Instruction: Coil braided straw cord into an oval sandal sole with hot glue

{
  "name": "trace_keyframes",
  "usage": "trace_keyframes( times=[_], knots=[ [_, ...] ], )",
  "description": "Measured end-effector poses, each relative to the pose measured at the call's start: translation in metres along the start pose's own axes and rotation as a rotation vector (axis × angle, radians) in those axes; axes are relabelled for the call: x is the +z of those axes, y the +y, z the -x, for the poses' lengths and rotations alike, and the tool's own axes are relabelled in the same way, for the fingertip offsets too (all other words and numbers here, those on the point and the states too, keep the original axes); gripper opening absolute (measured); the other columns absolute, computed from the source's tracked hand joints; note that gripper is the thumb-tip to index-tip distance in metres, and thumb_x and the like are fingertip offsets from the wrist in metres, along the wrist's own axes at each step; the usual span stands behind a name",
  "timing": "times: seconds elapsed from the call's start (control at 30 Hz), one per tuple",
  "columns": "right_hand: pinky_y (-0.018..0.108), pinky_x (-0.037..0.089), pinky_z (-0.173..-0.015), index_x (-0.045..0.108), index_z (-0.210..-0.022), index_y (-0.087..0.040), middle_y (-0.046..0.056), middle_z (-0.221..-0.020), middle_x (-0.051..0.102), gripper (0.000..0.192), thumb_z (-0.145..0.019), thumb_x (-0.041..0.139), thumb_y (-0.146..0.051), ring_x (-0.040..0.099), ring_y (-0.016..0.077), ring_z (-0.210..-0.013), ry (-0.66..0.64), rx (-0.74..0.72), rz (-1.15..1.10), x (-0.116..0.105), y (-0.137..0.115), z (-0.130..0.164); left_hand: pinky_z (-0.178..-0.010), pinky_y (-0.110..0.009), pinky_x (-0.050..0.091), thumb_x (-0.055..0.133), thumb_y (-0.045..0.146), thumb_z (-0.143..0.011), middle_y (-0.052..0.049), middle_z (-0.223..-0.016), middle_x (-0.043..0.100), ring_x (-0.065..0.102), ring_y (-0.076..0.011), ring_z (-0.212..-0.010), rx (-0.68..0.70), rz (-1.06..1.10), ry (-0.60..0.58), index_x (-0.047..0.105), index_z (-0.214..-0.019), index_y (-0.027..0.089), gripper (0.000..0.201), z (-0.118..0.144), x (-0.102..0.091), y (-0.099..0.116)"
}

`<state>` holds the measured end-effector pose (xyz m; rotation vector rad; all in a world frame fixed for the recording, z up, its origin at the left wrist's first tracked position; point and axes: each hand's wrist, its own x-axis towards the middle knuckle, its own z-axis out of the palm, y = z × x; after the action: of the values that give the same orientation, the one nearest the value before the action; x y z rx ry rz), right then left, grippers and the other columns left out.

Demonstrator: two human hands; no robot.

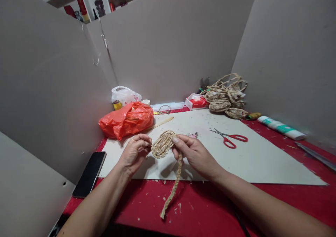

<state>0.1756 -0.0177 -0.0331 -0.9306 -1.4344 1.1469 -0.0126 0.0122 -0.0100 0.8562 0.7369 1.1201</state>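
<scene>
While both hands pinch it, braided coil (162,144) sits btwn them: left hand (135,153) closed on its left edge, right hand (195,154) fingers on its right side. Loose braid tail (173,189) hangs below grip. Scissors (231,138) lie right of grip, orange bag (126,119) behind-left, phone (89,174) left.

Both forearms reach forward, left hand (136,149) and right hand (193,153) curled in a pinching grip.

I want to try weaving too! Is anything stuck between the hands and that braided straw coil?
No, nothing visible. The left hand and right hand both grip the oval coil of braided tan straw directly. Its loose braid tail hangs free, and the red-handled scissors lie apart on the pale board.
</scene>
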Motion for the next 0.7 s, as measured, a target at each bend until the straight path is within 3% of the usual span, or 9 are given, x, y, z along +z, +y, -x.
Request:
trace_keyframes(
  times=[0.17,0.4,0.7],
  knots=[
    [0.022,0.039,-0.046,0.051,-0.063,-0.018,-0.004,-0.053,0.052,0.049,-0.084,0.051,-0.062,0.044,0.0077,-0.043,0.015,0.007,0.016,-0.0007,-0.0022,-0.0007,-0.056,-0.015,0.039,0.056,-0.004,-0.047,0.003,-0.062,0.055,0.048,-0.0046,-0.057,0.07,0.031,-0.004,0.062,-0.06,0.014,0.022,-0.0037,-0.0044,-0.0026],
    [0.023,0.04,-0.047,0.051,-0.064,-0.018,-0.003,-0.053,0.052,0.049,-0.084,0.051,-0.063,0.045,0.008,-0.043,0.025,0.017,-0.014,-0.0009,0.0006,-0.001,-0.062,-0.018,0.042,0.069,0.008,-0.059,-0.003,-0.075,0.062,0.055,-0.0064,-0.065,0.001,0.076,0.021,0.066,-0.086,0.011,0.027,-0.0011,-0.0018,0.0026],
    [0.023,0.04,-0.048,0.051,-0.061,-0.018,-0.003,-0.053,0.05,0.049,-0.086,0.05,-0.061,0.044,0.0085,-0.044,0.042,-0.015,-0.015,-0.0014,0.0003,-0.0031,-0.061,-0.018,0.043,0.078,0.01,-0.06,0.002,-0.07,0.06,0.053,-0.0034,-0.055,-0.013,0.048,0.051,0.063,-0.091,0.012,0.035,-0.0035,-0.0043,-0.0034]
  ],
)
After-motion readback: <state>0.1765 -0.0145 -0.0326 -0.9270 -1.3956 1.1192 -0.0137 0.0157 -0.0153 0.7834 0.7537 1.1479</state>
